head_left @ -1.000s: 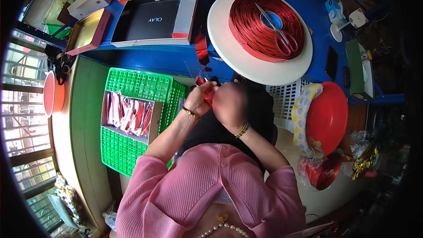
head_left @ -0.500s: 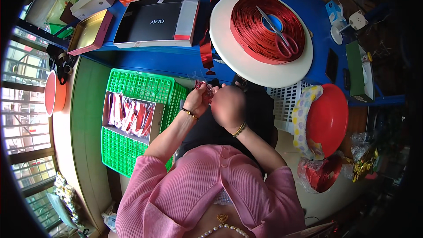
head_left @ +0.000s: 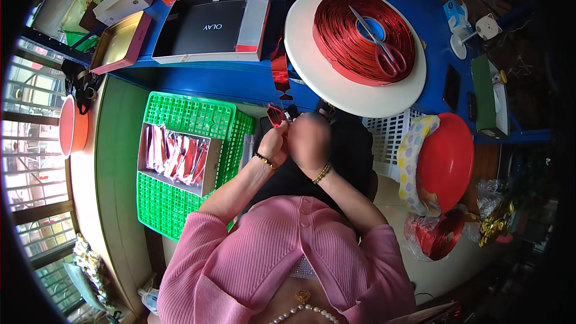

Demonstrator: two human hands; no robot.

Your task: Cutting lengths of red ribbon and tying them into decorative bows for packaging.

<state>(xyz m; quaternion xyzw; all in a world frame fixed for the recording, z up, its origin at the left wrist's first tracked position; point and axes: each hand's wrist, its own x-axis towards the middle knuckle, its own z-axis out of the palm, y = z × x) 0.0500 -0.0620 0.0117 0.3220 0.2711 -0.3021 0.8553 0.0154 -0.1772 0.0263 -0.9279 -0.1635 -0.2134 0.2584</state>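
My left hand [head_left: 274, 146] is closed on a small piece of shiny red ribbon [head_left: 276, 115], held over my lap just in front of the blue table edge. Close beside it is my right hand [head_left: 309, 144], its fingers smeared by a blur, so what it holds cannot be made out. Ahead of both hands a strip of the same red ribbon [head_left: 279, 72] hangs over the table edge. It leads to a large red ribbon roll [head_left: 336, 36] on a round white disc [head_left: 360, 105]. Scissors [head_left: 390, 63] with dark red handles lie on the roll.
On my left, a box of wrapped red pieces [head_left: 177, 156] rests on a green plastic basket [head_left: 192, 108]. A black-and-white box [head_left: 204, 27] and a pink box [head_left: 123, 42] lie on the blue table [head_left: 198, 81]. To the right are a red basin [head_left: 447, 165] and another ribbon roll [head_left: 435, 234].
My left hand has turned and lowered slightly, and the red ribbon piece now stands up more plainly from its fingers. My right hand has shifted slightly left.
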